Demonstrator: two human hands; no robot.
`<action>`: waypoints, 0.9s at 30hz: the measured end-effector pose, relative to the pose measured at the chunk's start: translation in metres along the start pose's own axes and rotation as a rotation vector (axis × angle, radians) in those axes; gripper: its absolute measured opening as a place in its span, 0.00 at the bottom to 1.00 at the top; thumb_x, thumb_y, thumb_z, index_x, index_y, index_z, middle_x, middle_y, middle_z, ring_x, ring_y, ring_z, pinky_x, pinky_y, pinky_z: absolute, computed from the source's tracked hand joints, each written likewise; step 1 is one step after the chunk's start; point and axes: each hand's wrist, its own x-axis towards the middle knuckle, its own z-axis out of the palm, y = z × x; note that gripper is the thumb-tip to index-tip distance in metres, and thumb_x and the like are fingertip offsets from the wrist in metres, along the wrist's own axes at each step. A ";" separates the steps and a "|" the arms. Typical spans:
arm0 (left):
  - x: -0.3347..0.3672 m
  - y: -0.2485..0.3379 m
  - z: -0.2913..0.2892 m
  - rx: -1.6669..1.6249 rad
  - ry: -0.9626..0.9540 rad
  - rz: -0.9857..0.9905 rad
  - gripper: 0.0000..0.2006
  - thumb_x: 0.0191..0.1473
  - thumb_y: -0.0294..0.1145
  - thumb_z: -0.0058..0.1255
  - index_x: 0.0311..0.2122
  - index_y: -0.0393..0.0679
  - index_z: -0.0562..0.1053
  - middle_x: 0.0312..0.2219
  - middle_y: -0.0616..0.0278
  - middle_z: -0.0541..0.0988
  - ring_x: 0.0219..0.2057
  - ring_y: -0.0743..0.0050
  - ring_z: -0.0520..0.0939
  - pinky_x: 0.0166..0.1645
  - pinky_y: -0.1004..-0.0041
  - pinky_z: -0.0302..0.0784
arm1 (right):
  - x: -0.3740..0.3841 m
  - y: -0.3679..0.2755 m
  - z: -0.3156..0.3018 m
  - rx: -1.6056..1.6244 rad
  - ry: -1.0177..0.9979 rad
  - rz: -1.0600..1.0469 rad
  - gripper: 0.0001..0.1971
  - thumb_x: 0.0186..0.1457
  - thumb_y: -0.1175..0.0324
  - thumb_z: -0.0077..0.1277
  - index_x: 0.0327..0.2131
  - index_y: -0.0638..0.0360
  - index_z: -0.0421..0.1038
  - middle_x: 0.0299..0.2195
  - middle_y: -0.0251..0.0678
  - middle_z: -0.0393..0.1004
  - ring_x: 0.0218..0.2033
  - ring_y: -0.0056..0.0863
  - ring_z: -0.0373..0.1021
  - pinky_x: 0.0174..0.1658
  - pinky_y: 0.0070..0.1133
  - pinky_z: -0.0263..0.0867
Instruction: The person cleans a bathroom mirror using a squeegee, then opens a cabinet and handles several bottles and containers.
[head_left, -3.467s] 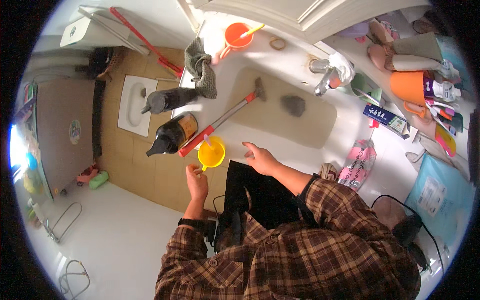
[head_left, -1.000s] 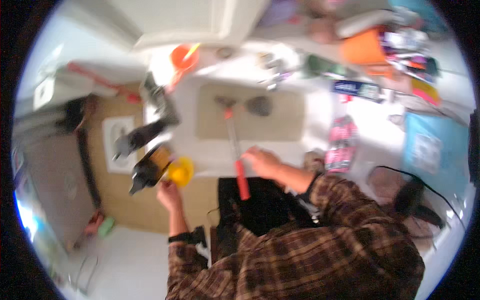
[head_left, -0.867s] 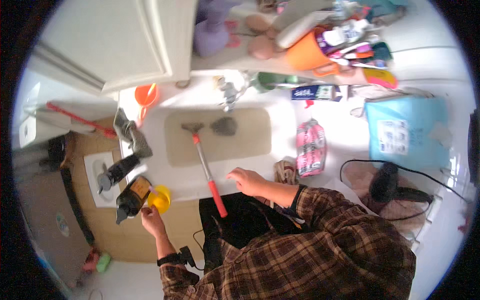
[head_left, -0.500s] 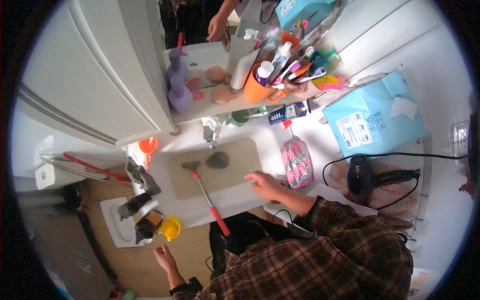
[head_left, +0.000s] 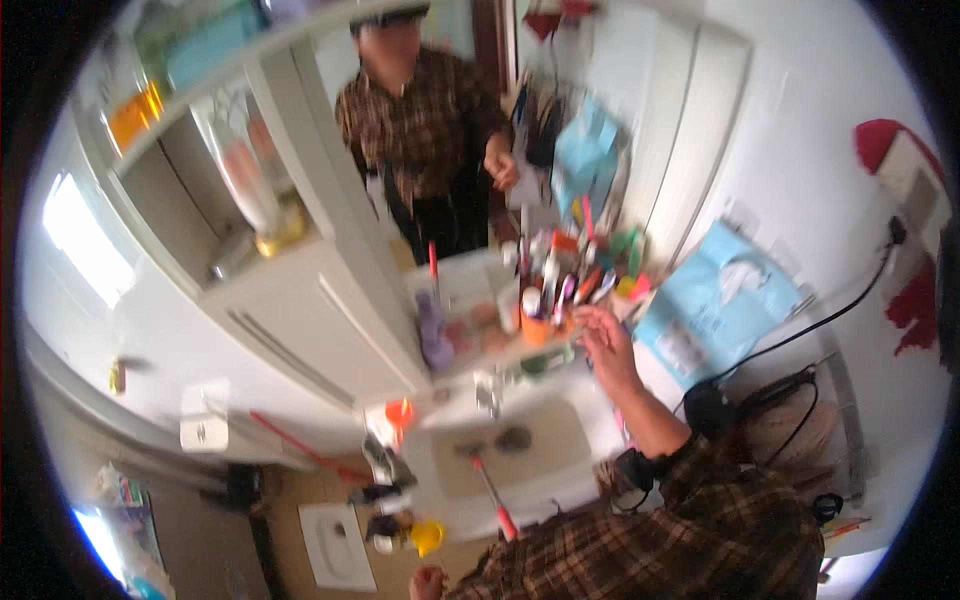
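Observation:
My right hand (head_left: 607,340) is raised over the right end of the sink, fingers apart and somewhat blurred, with nothing seen in them. Close beside it on the mirror shelf stands an orange cup (head_left: 536,330) among toothbrushes and tubes; whether they touch I cannot tell. My left hand (head_left: 428,583) hangs low at the bottom edge, mostly cut off, its fingers unclear. In the sink (head_left: 420,470) lies cloudy water with a dark grey lump (head_left: 514,440). A red-handled scraper (head_left: 492,495) leans across the sink's front rim, its head in the water.
A faucet (head_left: 487,395) rises behind the basin. Right of it lie a light blue tissue pack (head_left: 715,300) and a black hair dryer (head_left: 710,410) with its cord. Left are an orange cup-like thing (head_left: 399,413), grey cloths (head_left: 385,462) and a yellow cup (head_left: 427,538). Above is a mirror (head_left: 450,170).
My right hand has risen from the sink's front right to beside the shelf cup. The view has tilted up, showing the mirror and cabinet. The scraper stays in the sink.

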 end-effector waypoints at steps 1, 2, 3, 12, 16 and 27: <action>-0.009 0.020 0.010 0.013 0.008 0.052 0.11 0.44 0.34 0.46 0.31 0.37 0.70 0.19 0.58 0.75 0.21 0.74 0.76 0.27 0.73 0.71 | 0.010 -0.031 -0.004 0.036 -0.002 -0.059 0.13 0.53 0.72 0.40 0.43 0.60 0.60 0.38 0.35 0.67 0.34 0.19 0.65 0.37 0.18 0.63; -0.012 0.034 0.010 -0.018 -0.005 0.083 0.11 0.44 0.34 0.46 0.31 0.37 0.70 0.20 0.58 0.75 0.21 0.74 0.76 0.27 0.73 0.71 | 0.014 -0.061 0.002 0.083 -0.027 -0.106 0.12 0.54 0.73 0.40 0.43 0.61 0.60 0.38 0.36 0.67 0.35 0.18 0.65 0.38 0.18 0.63; -0.013 0.051 0.011 -0.042 -0.024 0.109 0.11 0.44 0.34 0.46 0.31 0.38 0.70 0.20 0.58 0.75 0.21 0.74 0.76 0.27 0.73 0.71 | 0.025 -0.089 0.005 0.080 0.000 -0.300 0.12 0.54 0.74 0.39 0.43 0.61 0.60 0.37 0.35 0.67 0.35 0.16 0.64 0.36 0.14 0.62; -0.010 0.127 0.013 -0.122 -0.048 0.285 0.11 0.45 0.33 0.46 0.35 0.39 0.68 0.24 0.58 0.73 0.23 0.72 0.75 0.29 0.71 0.71 | 0.124 -0.291 0.010 -0.081 0.076 -0.844 0.15 0.50 0.73 0.44 0.43 0.61 0.61 0.39 0.38 0.65 0.38 0.23 0.64 0.34 0.15 0.63; -0.011 0.137 0.011 -0.149 -0.040 0.313 0.12 0.46 0.33 0.46 0.36 0.40 0.67 0.26 0.58 0.72 0.24 0.71 0.75 0.30 0.70 0.71 | 0.196 -0.332 0.034 -0.217 0.117 -0.844 0.26 0.46 0.61 0.50 0.48 0.61 0.56 0.45 0.46 0.60 0.43 0.36 0.62 0.45 0.28 0.61; -0.019 0.133 0.006 -0.230 0.004 0.341 0.14 0.47 0.33 0.45 0.40 0.43 0.65 0.31 0.58 0.71 0.27 0.69 0.74 0.33 0.68 0.71 | 0.254 -0.372 0.091 -0.524 0.080 -0.562 0.55 0.30 0.49 0.57 0.56 0.60 0.33 0.48 0.53 0.59 0.47 0.43 0.61 0.48 0.28 0.59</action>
